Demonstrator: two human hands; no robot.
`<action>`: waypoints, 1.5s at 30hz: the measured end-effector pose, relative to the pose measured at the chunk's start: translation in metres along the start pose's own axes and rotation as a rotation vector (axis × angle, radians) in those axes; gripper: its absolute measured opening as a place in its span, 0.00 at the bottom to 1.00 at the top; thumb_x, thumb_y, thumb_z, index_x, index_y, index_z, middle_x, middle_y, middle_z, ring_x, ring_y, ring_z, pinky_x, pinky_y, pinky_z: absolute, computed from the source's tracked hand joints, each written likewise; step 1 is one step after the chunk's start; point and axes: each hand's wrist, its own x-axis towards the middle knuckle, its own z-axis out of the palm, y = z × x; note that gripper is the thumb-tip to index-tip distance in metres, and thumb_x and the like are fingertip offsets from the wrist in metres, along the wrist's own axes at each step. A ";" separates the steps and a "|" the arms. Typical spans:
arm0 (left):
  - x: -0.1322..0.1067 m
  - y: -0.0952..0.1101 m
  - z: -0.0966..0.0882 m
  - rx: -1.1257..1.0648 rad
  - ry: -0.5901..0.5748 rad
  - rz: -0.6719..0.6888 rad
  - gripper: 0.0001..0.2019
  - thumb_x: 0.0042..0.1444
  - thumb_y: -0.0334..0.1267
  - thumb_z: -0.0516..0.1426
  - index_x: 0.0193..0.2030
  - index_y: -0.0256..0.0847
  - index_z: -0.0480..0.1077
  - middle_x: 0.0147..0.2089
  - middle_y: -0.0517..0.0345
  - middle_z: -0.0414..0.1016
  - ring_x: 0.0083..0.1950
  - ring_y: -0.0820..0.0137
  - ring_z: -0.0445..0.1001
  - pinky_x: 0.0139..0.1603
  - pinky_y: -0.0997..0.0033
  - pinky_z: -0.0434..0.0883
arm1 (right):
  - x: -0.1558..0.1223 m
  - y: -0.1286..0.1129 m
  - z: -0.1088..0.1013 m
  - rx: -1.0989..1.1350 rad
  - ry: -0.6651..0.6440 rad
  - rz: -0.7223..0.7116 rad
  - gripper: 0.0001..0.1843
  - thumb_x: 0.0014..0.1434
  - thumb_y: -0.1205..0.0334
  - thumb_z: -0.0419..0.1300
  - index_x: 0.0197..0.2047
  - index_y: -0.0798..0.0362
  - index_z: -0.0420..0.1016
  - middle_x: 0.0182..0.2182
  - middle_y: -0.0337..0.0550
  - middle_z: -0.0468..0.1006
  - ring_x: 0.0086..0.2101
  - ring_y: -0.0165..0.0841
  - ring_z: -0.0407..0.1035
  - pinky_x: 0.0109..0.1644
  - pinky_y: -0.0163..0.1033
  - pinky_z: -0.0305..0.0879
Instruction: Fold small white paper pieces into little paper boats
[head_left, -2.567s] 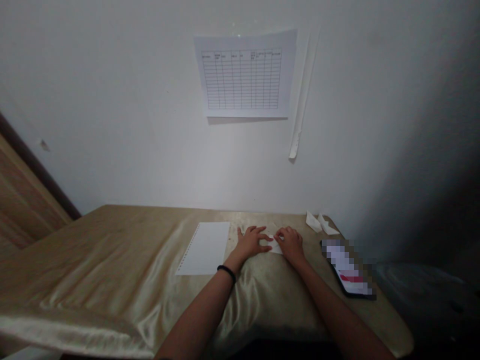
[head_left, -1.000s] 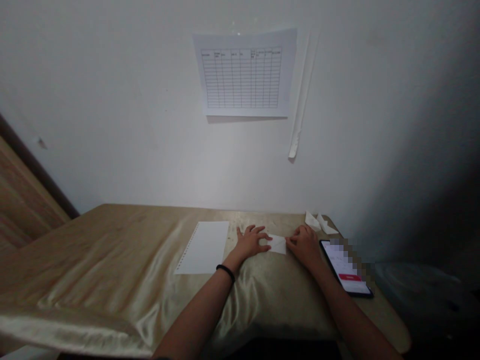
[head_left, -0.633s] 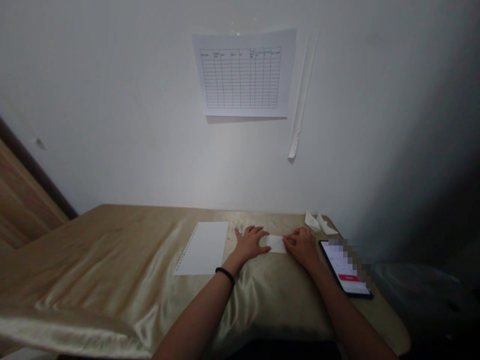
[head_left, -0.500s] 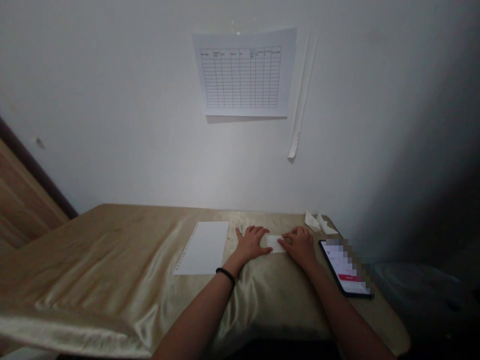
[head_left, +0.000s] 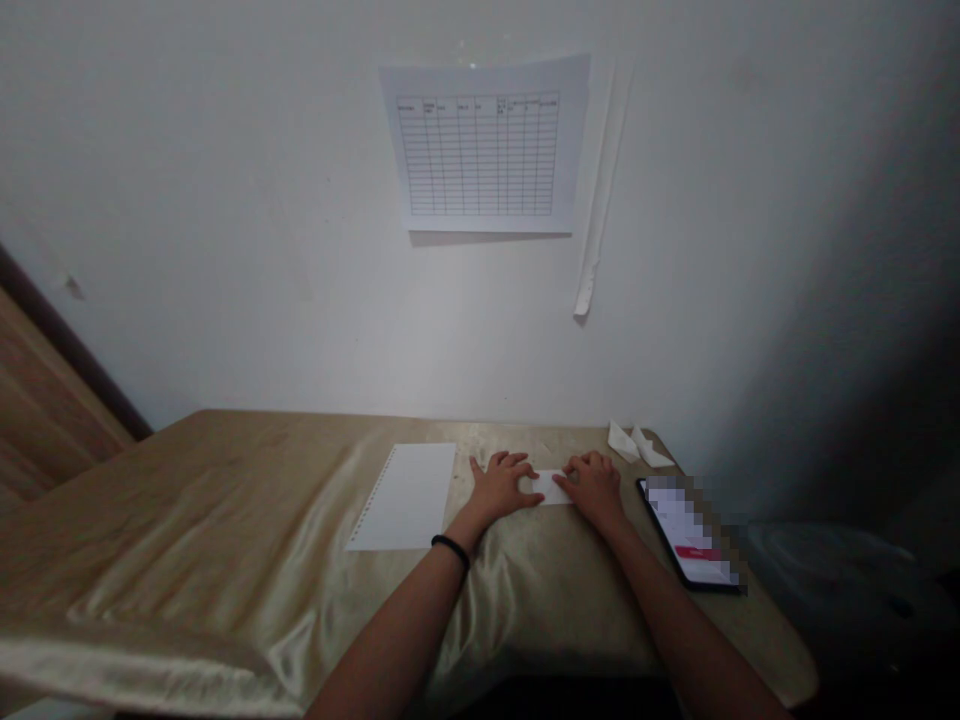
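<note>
A small folded white paper (head_left: 551, 487) lies on the beige satin cloth (head_left: 225, 540) that covers the table. My left hand (head_left: 501, 484) rests flat on the paper's left end, fingers spread; a black band circles that wrist. My right hand (head_left: 597, 486) presses down on the paper's right end with its fingers bent and close together. Most of the paper is hidden under the two hands.
A white sheet with punched holes (head_left: 407, 495) lies left of my hands. A lit phone (head_left: 690, 535) lies to the right, and two small folded paper pieces (head_left: 636, 445) sit near the back right corner. A printed table sheet (head_left: 480, 145) hangs on the wall.
My right hand slid out to the right along the paper, then came back left over it. My left hand stayed flat in place.
</note>
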 end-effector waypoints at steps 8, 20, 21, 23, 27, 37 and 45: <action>0.000 -0.003 -0.002 -0.015 -0.019 -0.009 0.26 0.53 0.61 0.63 0.58 0.61 0.70 0.73 0.62 0.61 0.74 0.46 0.51 0.65 0.16 0.38 | -0.001 -0.001 -0.002 -0.033 0.035 -0.043 0.12 0.57 0.49 0.67 0.37 0.48 0.80 0.43 0.48 0.74 0.48 0.44 0.63 0.54 0.49 0.55; 0.002 -0.009 -0.008 -0.060 -0.081 0.006 0.24 0.52 0.58 0.65 0.57 0.68 0.73 0.74 0.64 0.57 0.75 0.47 0.50 0.66 0.18 0.34 | 0.001 -0.006 0.003 0.190 -0.089 -0.211 0.07 0.63 0.58 0.62 0.38 0.48 0.82 0.40 0.42 0.79 0.46 0.36 0.70 0.57 0.45 0.55; 0.002 -0.009 -0.007 -0.063 -0.074 0.004 0.25 0.52 0.58 0.65 0.57 0.68 0.73 0.74 0.63 0.58 0.74 0.47 0.50 0.66 0.18 0.34 | 0.001 -0.007 0.002 0.193 -0.092 -0.208 0.07 0.63 0.59 0.62 0.38 0.48 0.82 0.40 0.42 0.79 0.46 0.36 0.70 0.56 0.45 0.55; 0.002 -0.010 -0.006 -0.066 -0.065 0.002 0.25 0.52 0.58 0.65 0.57 0.66 0.73 0.74 0.64 0.59 0.74 0.48 0.51 0.65 0.18 0.34 | 0.000 -0.008 0.002 0.189 -0.088 -0.220 0.07 0.63 0.59 0.61 0.38 0.48 0.82 0.40 0.42 0.79 0.47 0.37 0.70 0.57 0.45 0.55; 0.002 -0.011 -0.005 -0.061 -0.061 0.006 0.23 0.51 0.59 0.66 0.55 0.65 0.74 0.73 0.65 0.59 0.74 0.47 0.51 0.66 0.18 0.35 | 0.000 -0.010 0.003 0.179 -0.076 -0.219 0.07 0.63 0.59 0.61 0.38 0.48 0.81 0.40 0.42 0.79 0.47 0.37 0.69 0.58 0.45 0.54; 0.003 -0.011 -0.007 -0.047 -0.086 0.013 0.23 0.52 0.60 0.65 0.56 0.66 0.74 0.74 0.65 0.58 0.74 0.47 0.51 0.65 0.17 0.35 | 0.004 -0.022 0.007 0.049 -0.079 -0.117 0.08 0.64 0.59 0.60 0.36 0.49 0.79 0.43 0.43 0.79 0.48 0.38 0.69 0.58 0.45 0.53; 0.002 -0.009 -0.008 -0.037 -0.098 0.007 0.23 0.53 0.59 0.65 0.56 0.66 0.74 0.74 0.65 0.58 0.74 0.46 0.50 0.65 0.17 0.36 | 0.002 -0.030 0.002 -0.005 -0.071 -0.133 0.09 0.65 0.60 0.58 0.35 0.50 0.80 0.43 0.44 0.79 0.49 0.39 0.68 0.64 0.53 0.46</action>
